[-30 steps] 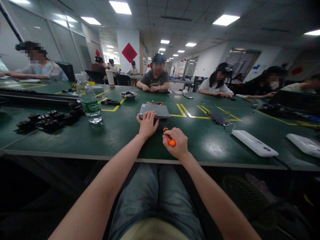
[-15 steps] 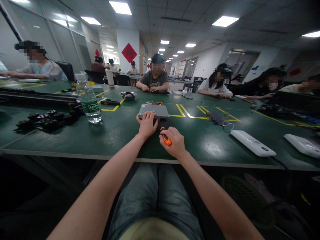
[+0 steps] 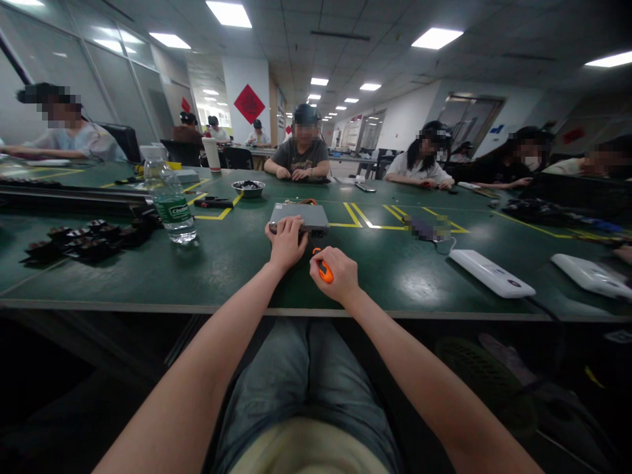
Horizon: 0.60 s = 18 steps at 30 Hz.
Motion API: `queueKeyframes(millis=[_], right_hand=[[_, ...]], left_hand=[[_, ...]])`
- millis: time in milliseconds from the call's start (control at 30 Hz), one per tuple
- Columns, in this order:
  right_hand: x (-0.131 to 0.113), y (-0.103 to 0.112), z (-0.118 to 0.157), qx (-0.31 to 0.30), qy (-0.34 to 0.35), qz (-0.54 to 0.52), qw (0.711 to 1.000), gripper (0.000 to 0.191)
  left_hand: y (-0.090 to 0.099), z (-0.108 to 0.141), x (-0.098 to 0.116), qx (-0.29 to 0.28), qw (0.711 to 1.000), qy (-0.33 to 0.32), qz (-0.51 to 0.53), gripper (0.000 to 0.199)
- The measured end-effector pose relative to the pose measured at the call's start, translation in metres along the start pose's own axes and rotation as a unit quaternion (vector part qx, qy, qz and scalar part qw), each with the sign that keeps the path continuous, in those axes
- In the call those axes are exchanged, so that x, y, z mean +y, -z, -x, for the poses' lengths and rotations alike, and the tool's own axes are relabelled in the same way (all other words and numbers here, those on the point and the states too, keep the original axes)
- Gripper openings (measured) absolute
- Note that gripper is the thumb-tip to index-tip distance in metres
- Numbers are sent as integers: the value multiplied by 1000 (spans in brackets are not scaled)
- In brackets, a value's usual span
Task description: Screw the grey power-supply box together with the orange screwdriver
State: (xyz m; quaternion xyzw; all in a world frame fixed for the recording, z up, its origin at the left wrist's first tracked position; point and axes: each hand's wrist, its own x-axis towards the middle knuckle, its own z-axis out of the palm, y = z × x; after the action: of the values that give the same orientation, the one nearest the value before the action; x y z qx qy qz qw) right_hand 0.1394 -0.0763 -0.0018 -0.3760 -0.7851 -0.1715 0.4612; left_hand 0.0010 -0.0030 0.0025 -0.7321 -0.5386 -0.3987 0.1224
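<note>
Green table (image 3: pixel 237 263): big one, water bottle (image 3: pixel 174 207) standing off to the left, yellow tape (image 3: pixel 344 225) on the far side.
Gray box (image 3: pixel 312 213): flat on the table around the middle, just past the hands, hasn't really budged.
Left hand (image 3: pixel 287 242): gripping the box's near edge, fingers over the top, so I'd say it's bracing it.
Right hand (image 3: pixel 340 271): clenched round the tool, crept slightly closer to the box.
Orange-handled tool (image 3: pixel 324 272): seems pointed at the box's near side, probably lined up; can't tell if the tip's touching.
</note>
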Motion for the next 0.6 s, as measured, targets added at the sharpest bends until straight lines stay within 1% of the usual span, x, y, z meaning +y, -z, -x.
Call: queueKeyframes(millis=[133, 200, 267, 367, 433, 500, 600], right_hand=[[2, -1, 2, 24, -69, -41, 997, 7], [3, -1, 3, 33, -85, -43, 995, 11], [3, -2, 3, 29, -69, -33, 997, 13], [4, -2, 2, 7, -9, -8, 1000, 4], [4, -1, 2, -5, 15, 9, 1000, 2], [4, -1, 0, -17, 26, 18, 999, 2], [3, 1, -1, -19, 16, 13, 1000, 3]], left_hand=[[1, 1, 1, 1, 1000, -1, -3, 30], [1, 1, 1, 4, 1000, -2, -2, 30], [1, 1, 0, 9, 1000, -7, 2, 30], [2, 2, 0, 7, 1000, -11, 1, 30], [2, 2, 0, 3, 1000, -13, -3, 30], [2, 3, 0, 7, 1000, -18, -3, 30], [2, 4, 0, 16, 999, -28, 0, 31]])
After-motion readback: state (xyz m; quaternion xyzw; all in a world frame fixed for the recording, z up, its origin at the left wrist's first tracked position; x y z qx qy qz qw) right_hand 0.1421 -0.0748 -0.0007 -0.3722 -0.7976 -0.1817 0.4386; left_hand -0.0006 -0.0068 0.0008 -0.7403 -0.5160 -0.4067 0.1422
